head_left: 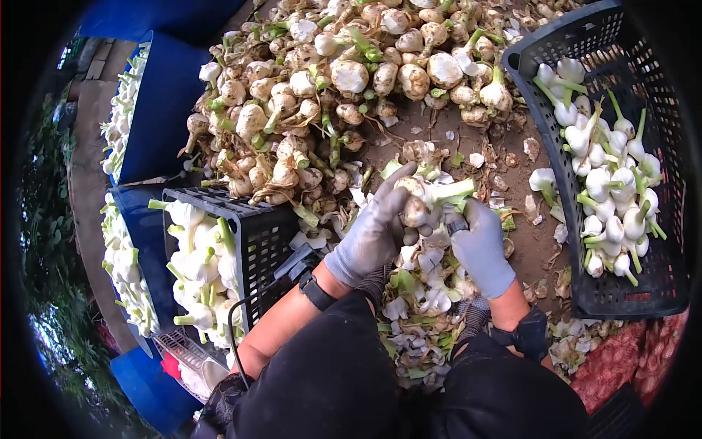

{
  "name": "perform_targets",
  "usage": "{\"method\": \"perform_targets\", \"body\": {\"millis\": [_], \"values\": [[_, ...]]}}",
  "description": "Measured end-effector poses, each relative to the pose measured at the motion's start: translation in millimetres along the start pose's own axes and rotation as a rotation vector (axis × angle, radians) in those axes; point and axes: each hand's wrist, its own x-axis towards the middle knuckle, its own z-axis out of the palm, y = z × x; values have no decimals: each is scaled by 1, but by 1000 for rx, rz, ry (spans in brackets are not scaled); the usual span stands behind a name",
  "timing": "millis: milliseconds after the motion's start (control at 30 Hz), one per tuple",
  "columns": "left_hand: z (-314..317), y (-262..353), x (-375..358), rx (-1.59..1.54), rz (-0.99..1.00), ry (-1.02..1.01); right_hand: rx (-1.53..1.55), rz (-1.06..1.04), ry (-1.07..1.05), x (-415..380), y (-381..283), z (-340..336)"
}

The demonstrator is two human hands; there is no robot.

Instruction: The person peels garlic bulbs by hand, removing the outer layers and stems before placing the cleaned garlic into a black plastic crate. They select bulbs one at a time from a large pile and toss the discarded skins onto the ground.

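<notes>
In a grey glove, my left hand (374,230) is wrapped round the side of a garlic bulb (414,203) with brownish outer skin. The bulb's cut green-white stem (451,191) points right, toward my right hand (480,245), also gloved. My right fingers are closed round a small dark tool (457,225) just below the stem; most of it is hidden in the glove. Beneath both hands, peeled skins and leaf scraps (424,314) lie heaped between my legs.
Unpeeled garlic (278,110) is piled ahead. A black crate (523,95) with clean white bulbs (614,190) stands right, another black crate (252,234) left. Blue containers (164,102) with white garlic line the far left. Red mesh sacks (610,366) lie lower right.
</notes>
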Motion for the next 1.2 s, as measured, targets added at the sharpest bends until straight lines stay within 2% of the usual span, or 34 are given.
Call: {"method": "perform_targets", "body": {"millis": [67,100,167,200,300,333,367,400,433,467,500,567,600,633,667,700,767,800,833,867,900,967,1000,1033,1100,1167,1200], "values": [[1,3,-2,362,-6,15,681,73,-28,1,3,6],[-1,1,0,363,-6,16,683,74,-29,1,6,4],[-9,-7,4,700,217,-27,776,226,-182,4,13,-2],[-14,-5,4,889,222,-23,750,349,-116,6,6,-2],[-37,11,5,806,343,-62,756,309,-159,-2,6,-1],[-38,10,12,948,399,132,772,333,-309,-6,1,-7],[-12,12,10,946,346,316,849,224,-291,-12,-1,0],[-4,11,4,1023,351,242,838,229,-282,-11,-3,2],[-1,10,-2,1102,355,169,695,209,-233,-11,-5,3],[-4,8,2,1430,656,-26,556,190,-187,-12,-5,3],[-2,13,6,1662,756,-89,556,192,-180,-13,-4,1],[-1,8,1,918,194,-13,310,63,-292,-15,-3,-1],[-1,8,2,919,188,-16,87,145,-316,-12,-4,-6],[-3,8,3,830,115,50,85,148,-316,-8,0,-9],[-6,9,3,739,45,117,-131,63,-122,-3,6,-11],[-17,9,1,656,18,15,-341,-19,76,0,14,-14],[-15,3,-2,758,175,-40,-394,-52,124,4,29,-17],[-15,5,-2,760,176,-37,-465,8,-98,-1,26,-16],[-15,6,-2,526,127,-33,-530,71,-325,-8,21,-14],[-16,9,-1,291,82,-30,-488,57,-462,-19,10,-13],[-24,11,4,80,136,-143,-535,1,-670,-27,11,-9],[-27,21,1,-151,213,-38,-548,-157,-1034,-54,28,4],[-31,31,5,-342,111,93,-289,-198,-1088,-58,30,2],[-35,36,5,-388,23,-115,-31,-235,-1131,-60,28,-1],[-36,32,8,-472,-21,-5,-224,-153,-779,-42,-12,-25],[-33,23,12,-370,-36,-77,-474,-217,-269,-18,-8,-28],[-24,11,12,-10,213,-40,-484,-208,-260,-6,-9,-25]]}}
